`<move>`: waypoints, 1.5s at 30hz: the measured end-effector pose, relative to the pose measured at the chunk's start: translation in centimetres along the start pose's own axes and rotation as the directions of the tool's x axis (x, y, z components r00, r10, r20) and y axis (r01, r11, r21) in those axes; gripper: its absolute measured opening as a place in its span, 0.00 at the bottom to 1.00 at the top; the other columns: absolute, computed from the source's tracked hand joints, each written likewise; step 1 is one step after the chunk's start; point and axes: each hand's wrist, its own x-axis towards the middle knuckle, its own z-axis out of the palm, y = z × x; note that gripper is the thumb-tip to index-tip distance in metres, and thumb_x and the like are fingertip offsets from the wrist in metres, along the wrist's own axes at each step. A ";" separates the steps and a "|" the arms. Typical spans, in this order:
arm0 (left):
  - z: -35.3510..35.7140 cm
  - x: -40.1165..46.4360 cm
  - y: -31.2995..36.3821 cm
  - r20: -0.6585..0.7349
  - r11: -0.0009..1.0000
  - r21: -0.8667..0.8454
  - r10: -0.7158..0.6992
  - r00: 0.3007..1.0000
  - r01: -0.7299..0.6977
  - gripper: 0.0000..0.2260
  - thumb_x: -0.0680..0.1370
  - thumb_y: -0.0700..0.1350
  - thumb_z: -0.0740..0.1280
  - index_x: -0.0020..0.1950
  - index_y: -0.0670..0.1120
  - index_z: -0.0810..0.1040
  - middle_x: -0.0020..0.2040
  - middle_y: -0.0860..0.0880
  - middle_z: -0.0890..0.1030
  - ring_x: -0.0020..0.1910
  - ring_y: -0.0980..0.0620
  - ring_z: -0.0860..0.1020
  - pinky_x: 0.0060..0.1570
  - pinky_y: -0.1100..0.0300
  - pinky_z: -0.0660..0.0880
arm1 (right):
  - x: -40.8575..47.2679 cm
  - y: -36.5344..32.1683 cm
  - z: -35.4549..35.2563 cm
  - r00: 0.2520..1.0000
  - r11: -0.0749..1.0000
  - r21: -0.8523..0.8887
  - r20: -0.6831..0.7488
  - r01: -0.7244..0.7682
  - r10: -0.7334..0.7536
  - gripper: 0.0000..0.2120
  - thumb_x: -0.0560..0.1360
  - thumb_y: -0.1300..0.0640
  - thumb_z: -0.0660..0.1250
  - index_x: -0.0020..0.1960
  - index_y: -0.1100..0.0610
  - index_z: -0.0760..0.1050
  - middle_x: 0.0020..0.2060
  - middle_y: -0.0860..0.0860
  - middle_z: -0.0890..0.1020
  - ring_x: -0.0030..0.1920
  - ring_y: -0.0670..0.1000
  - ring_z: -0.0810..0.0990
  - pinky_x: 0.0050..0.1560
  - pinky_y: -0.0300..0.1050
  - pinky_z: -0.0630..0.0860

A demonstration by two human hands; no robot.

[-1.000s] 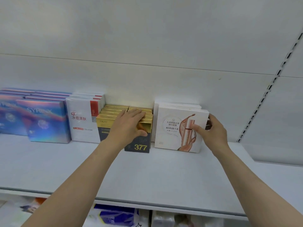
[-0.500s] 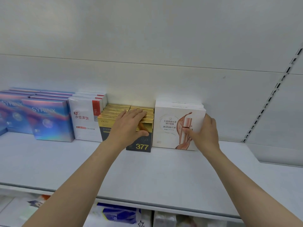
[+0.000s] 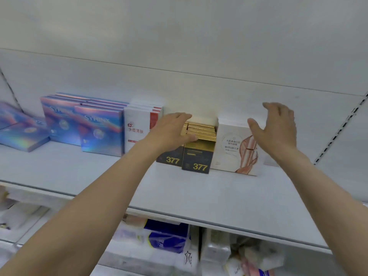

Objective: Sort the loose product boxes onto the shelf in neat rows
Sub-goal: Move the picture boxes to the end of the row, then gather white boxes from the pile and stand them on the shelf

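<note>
On the white shelf (image 3: 199, 192) stand rows of boxes. My left hand (image 3: 171, 132) lies flat on top of the gold-and-black "377" boxes (image 3: 197, 156) in the middle, thumb against the front one. To their right stands a row of white boxes with a rose-gold bottle picture (image 3: 233, 148). My right hand (image 3: 276, 128) hovers just above and beside the right end of that row, fingers spread, holding nothing. Left of the gold boxes are white boxes with a red label (image 3: 139, 128).
Holographic blue "SYHINX" boxes (image 3: 101, 132) stand further left, and one lies flat (image 3: 22, 138) at the far left. The shelf's front strip and its right end are bare. A slotted upright (image 3: 338, 132) runs along the right wall. Packaged goods (image 3: 167, 238) fill the lower shelf.
My right hand has let go of the white bottle-picture box and lifted off it with fingers spread. My left hand stays on the gold boxes. The view has shifted right.
</note>
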 end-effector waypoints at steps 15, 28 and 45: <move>-26.4 -21.7 -22.3 -0.211 0.974 0.213 -0.037 0.977 0.083 0.31 0.74 0.63 0.67 0.73 0.51 0.67 0.70 0.49 0.72 0.69 0.48 0.69 0.67 0.52 0.66 | -6.1 -38.7 -0.4 0.805 0.845 0.050 0.280 0.532 -0.523 0.27 0.78 0.42 0.64 0.74 0.46 0.65 0.73 0.47 0.69 0.73 0.51 0.65 0.70 0.50 0.65; -33.1 -31.8 -41.2 -0.269 0.953 0.223 -0.142 0.953 0.205 0.29 0.75 0.62 0.66 0.72 0.50 0.67 0.70 0.49 0.72 0.68 0.48 0.70 0.66 0.50 0.67 | -10.9 -61.7 10.5 0.698 0.746 0.219 0.264 0.629 -0.666 0.27 0.77 0.43 0.65 0.74 0.46 0.66 0.73 0.49 0.67 0.73 0.50 0.63 0.68 0.46 0.64; -39.3 -28.0 -73.5 -0.197 0.919 0.090 -0.362 0.911 0.384 0.29 0.74 0.64 0.66 0.72 0.52 0.69 0.70 0.52 0.72 0.68 0.51 0.69 0.65 0.54 0.67 | -2.8 -85.8 33.8 0.636 0.810 0.345 0.502 0.474 -0.586 0.25 0.79 0.40 0.62 0.73 0.48 0.67 0.71 0.48 0.70 0.70 0.51 0.68 0.68 0.46 0.65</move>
